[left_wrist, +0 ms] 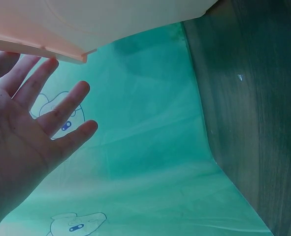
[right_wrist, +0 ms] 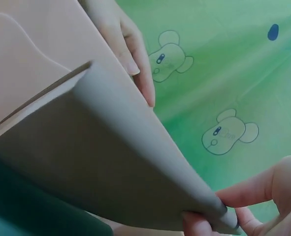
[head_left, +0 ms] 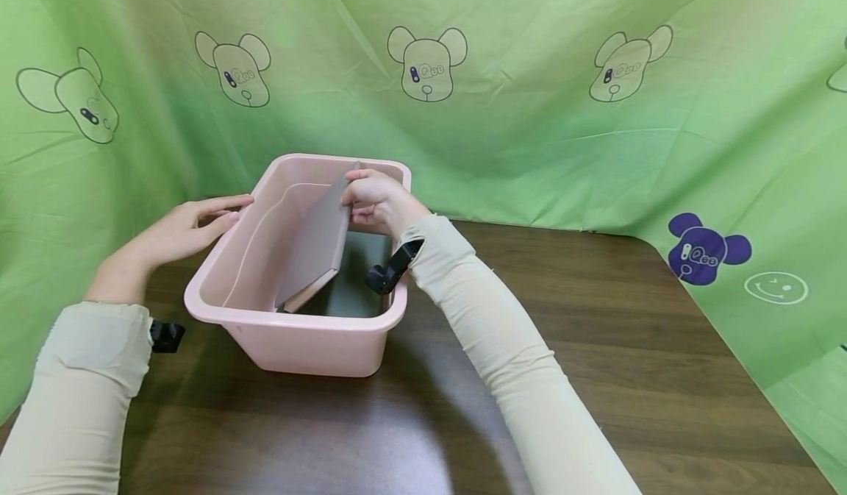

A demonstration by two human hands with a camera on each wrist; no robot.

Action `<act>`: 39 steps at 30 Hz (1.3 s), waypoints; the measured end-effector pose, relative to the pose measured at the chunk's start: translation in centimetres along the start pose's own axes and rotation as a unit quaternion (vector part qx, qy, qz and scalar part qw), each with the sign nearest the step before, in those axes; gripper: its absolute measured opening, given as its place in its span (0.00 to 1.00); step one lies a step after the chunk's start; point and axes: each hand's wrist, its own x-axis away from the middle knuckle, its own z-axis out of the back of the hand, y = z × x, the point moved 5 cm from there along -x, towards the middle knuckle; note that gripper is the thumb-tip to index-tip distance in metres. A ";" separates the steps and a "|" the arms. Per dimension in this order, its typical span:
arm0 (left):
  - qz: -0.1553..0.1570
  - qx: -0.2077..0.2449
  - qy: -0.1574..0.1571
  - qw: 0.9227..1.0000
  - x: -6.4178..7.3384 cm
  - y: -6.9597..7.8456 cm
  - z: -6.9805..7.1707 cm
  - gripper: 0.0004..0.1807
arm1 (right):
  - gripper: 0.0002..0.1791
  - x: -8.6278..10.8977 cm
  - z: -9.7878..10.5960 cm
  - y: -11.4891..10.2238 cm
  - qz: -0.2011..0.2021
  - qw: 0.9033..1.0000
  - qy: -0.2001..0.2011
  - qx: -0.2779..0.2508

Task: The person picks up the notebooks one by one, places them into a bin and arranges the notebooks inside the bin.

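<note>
A grey hardcover book (head_left: 316, 234) stands tilted inside a pink plastic bin (head_left: 304, 321). My right hand (head_left: 379, 199) pinches the book's far upper end by its spine, thumb on one side and fingers on the other, as the right wrist view also shows on the book (right_wrist: 111, 147). Under it, a dark green flat thing, seemingly another book (head_left: 360, 267), lies on the bin's floor, partly hidden. My left hand (head_left: 188, 230) rests on the bin's left rim with its fingers extended; in the left wrist view the hand (left_wrist: 32, 113) has spread fingers, some touching the rim.
The bin stands on a dark brown wooden table (head_left: 542, 318), left of the middle. A green curtain (head_left: 503, 134) printed with bear faces hangs behind and along both sides. Black wrist cameras sit on both wrists, the right one (head_left: 395, 267) over the bin's right rim.
</note>
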 end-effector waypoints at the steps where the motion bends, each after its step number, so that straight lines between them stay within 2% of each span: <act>1: -0.001 0.000 -0.001 1.000 0.0 0.0 0.0 0.25 | 0.33 0.0 0.0 0.0 -0.001 1.000 0.001 -0.003; 8: 0.001 0.002 -0.003 1.000 -0.1 0.1 0.1 0.26 | 0.30 0.2 0.4 -0.9 0.016 0.999 0.034 0.024; 15: -0.001 -0.001 -0.012 1.000 -0.1 0.1 -0.1 0.26 | 0.24 0.7 0.4 -1.4 0.014 1.000 0.013 0.004; 22: 0.004 0.004 -0.008 1.000 -0.1 -0.1 -0.1 0.26 | 0.23 1.7 0.7 -3.1 0.052 0.999 -0.001 -0.013; 31: 0.009 -0.006 -0.015 1.000 0.0 -0.3 0.2 0.26 | 0.23 3.1 3.1 -3.7 0.093 0.995 -0.016 0.018; 36: 0.010 -0.031 -0.020 0.999 -0.1 -0.1 0.5 0.26 | 0.23 4.0 5.0 -3.3 0.106 0.993 -0.004 0.046; 39: 0.012 -0.052 -0.026 0.998 -0.2 0.2 0.6 0.27 | 0.23 4.6 6.2 -3.2 0.116 0.990 0.008 0.082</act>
